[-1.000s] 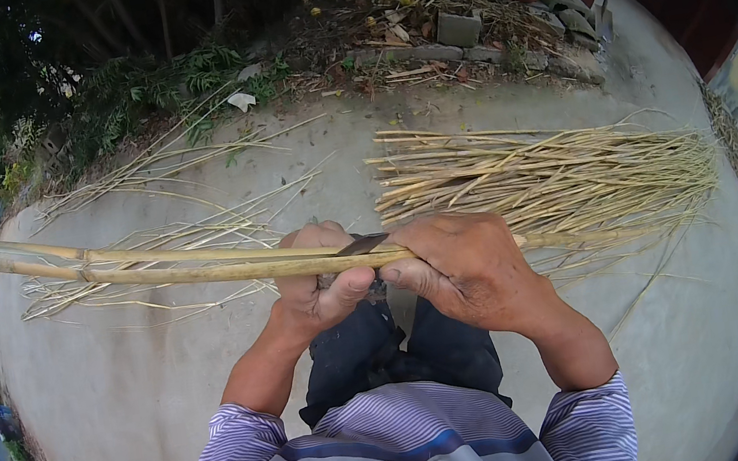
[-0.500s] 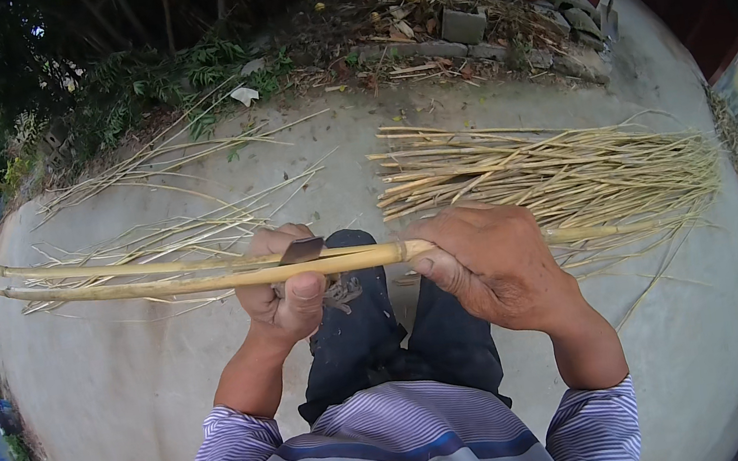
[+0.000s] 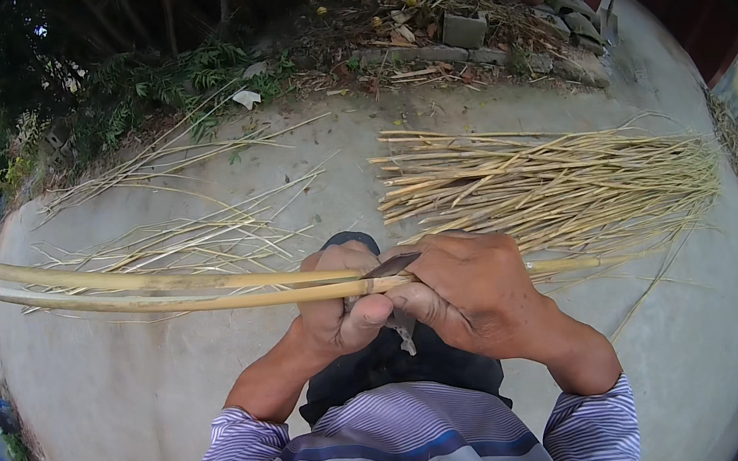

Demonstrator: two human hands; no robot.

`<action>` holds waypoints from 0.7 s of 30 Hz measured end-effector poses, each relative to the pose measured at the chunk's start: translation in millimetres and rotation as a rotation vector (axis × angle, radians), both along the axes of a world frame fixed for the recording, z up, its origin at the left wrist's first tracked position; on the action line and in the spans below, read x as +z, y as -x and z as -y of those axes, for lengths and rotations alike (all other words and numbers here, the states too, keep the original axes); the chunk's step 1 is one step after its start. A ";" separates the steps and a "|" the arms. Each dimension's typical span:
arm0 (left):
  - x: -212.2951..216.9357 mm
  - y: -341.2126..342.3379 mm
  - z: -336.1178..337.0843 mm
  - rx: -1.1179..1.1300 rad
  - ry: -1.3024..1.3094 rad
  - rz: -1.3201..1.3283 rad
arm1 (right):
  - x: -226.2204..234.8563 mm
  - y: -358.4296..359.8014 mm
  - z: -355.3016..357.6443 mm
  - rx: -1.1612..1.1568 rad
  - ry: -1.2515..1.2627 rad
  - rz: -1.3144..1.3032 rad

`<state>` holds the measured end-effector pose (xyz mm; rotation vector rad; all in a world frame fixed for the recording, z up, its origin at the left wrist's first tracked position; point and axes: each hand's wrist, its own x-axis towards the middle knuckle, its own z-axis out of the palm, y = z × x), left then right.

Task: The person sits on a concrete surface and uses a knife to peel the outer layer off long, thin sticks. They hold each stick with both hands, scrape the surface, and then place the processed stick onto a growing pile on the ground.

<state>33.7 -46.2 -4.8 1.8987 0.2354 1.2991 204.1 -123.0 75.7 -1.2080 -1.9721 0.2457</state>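
Our right hand (image 3: 479, 286) grips a split yellow cane stalk (image 3: 303, 293); our left hand (image 3: 334, 317) clasps a dark metal blade (image 3: 391, 266), handle hidden.

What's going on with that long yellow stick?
A person is working on a long yellow stalk. The right hand grips it where it is still whole, while toward the left it opens into two lengths. The left hand seems to hold the dark blade set in the split. More stalks lie on the ground to the right, thinner strips to the left.
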 end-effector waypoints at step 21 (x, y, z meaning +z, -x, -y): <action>20.4 29.5 -20.0 0.108 0.113 0.463 | 9.8 -17.6 -10.7 -0.039 -0.053 0.117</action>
